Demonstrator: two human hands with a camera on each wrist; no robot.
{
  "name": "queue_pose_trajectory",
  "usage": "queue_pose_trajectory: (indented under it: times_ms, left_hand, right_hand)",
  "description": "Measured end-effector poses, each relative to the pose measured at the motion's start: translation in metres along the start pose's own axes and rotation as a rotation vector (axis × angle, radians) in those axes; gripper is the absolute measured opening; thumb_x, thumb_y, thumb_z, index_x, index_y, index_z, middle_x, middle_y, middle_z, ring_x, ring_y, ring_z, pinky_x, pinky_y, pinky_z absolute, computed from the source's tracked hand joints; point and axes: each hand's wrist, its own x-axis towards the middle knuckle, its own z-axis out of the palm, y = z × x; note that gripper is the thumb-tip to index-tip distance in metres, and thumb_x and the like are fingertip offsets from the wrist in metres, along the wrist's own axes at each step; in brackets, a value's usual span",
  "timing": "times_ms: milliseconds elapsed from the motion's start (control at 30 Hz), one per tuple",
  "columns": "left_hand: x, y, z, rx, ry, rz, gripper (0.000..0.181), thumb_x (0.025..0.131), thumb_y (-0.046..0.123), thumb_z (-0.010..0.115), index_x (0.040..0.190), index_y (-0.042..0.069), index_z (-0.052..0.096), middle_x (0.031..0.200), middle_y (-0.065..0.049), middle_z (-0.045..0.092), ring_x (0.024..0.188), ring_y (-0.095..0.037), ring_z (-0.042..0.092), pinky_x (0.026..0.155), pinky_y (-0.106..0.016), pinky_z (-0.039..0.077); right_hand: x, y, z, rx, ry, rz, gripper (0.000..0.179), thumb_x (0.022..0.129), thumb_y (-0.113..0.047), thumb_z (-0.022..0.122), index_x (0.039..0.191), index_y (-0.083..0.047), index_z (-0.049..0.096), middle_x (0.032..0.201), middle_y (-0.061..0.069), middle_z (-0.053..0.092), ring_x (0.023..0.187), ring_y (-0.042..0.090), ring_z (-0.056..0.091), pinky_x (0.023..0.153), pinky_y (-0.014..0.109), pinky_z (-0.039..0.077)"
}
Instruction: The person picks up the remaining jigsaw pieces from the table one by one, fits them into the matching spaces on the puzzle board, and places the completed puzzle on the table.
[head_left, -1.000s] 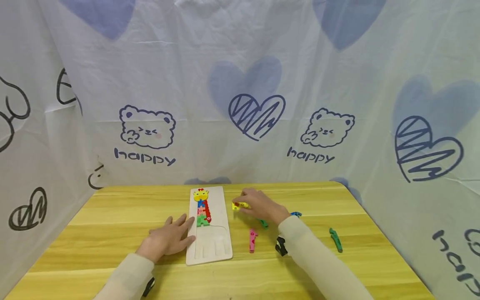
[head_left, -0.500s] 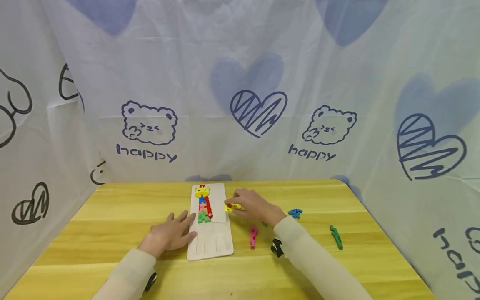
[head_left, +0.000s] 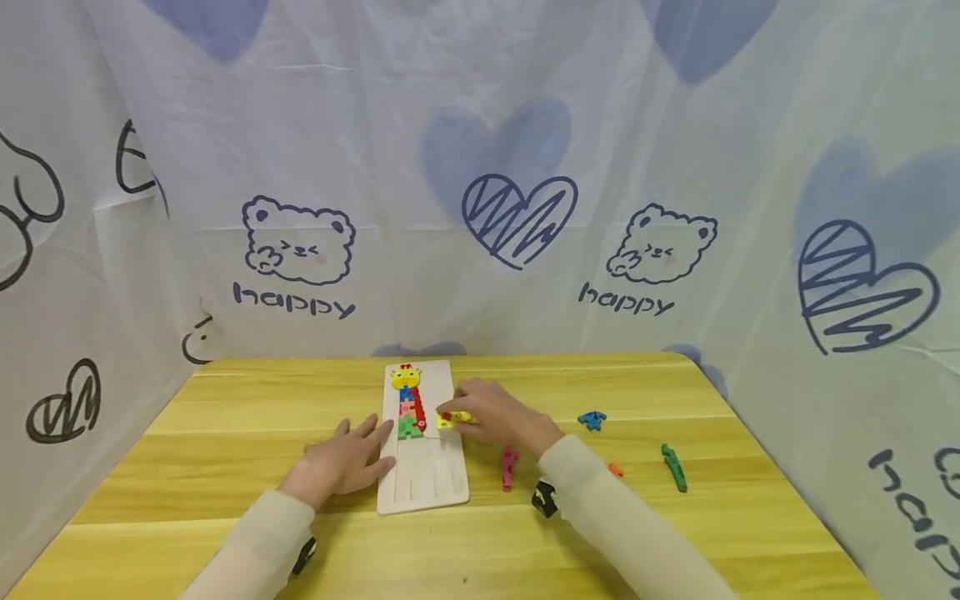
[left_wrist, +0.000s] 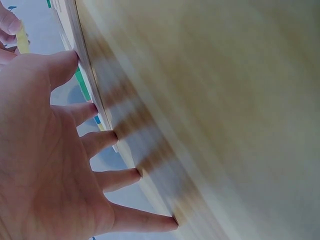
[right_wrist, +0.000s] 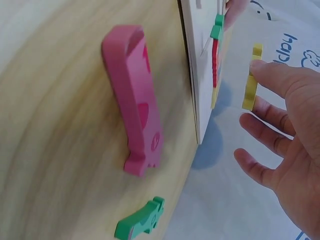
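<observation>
My right hand pinches a yellow jigsaw piece between thumb and fingers. In the right wrist view the yellow piece is held up off the white board. The pale puzzle board bears a part-filled giraffe: a yellow head, blue, pink and green neck pieces and a red strip. My left hand lies at the board's left edge with fingers spread. In the left wrist view its thumb touches the board's edge and the fingertips rest on the table.
Right of the board lie a pink piece, a blue piece, a small orange piece and a long green piece. Another green piece shows in the right wrist view. A printed cloth hangs behind the table.
My right hand has carried the yellow piece leftward from the table to over the board's right side. The orange piece has come into sight from behind the right arm. The left hand stays put.
</observation>
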Motion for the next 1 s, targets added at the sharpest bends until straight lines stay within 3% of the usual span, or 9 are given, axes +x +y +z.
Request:
queue_pose_trajectory:
  times_ms: [533,1000]
  left_hand:
    - [-0.002,0.0,0.0,0.008,-0.002,-0.008,0.07,0.104,0.055,0.049,0.163,0.019,0.034,0.17,-0.017,0.029,0.146,-0.064,0.03,0.093,-0.092,0.032]
    - [0.0,-0.001,0.0,0.002,0.002,-0.004,0.07,0.105,0.055,0.048,0.163,0.019,0.033,0.17,-0.017,0.028,0.146,-0.065,0.029,0.09,-0.093,0.032]
  right_hand:
    - [0.015,-0.02,0.01,-0.051,-0.045,0.01,0.036,0.099,-0.033,0.07,0.134,-0.027,0.071,0.115,0.001,0.068,0.095,0.014,0.055,0.078,0.021,0.041]
    - [0.025,-0.031,0.016,-0.047,-0.069,0.01,0.035,0.1,-0.036,0.069,0.134,-0.027,0.071,0.116,-0.003,0.068,0.092,0.01,0.051,0.073,0.018,0.036]
